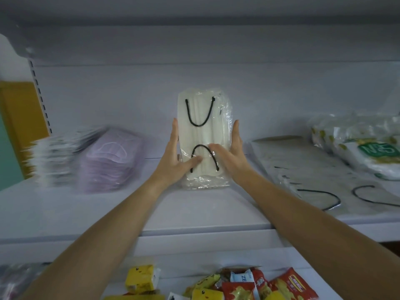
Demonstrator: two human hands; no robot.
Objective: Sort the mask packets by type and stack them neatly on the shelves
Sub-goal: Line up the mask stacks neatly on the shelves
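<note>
Bracketing the white mask packet [203,131] from both sides, the left grip [176,161] and right grip [232,156], both bare hands, are lying along its long edges with fingers straight, not curling round it. Both thumbs are resting on the clear wrap by the near black ear loop. Both grips are therefore reading as flat and pressing inward, not clasping. The packet is sitting mid-shelf [194,213], directly ahead of the person. Its long axis is running straight away toward the back wall, with the near end lying between the palms and the far end sticking out past the fingertips. Whether it is lying flat or tipping up off the shelf, cannot tell. The two hands are sitting level with each other, so neither is nearer. Any slide looks likely to go along that long axis, or sideways as one squeezed unit. A purple mask stack [110,161] is sitting well apart to the left, with a blurred pale stack [54,159] beyond it. Flat grey packets with black loops [303,174] are lying to the right, nearer the right grip, with N95 bags [372,148] behind them. Snack packs [249,284] are lying on the level below.
</note>
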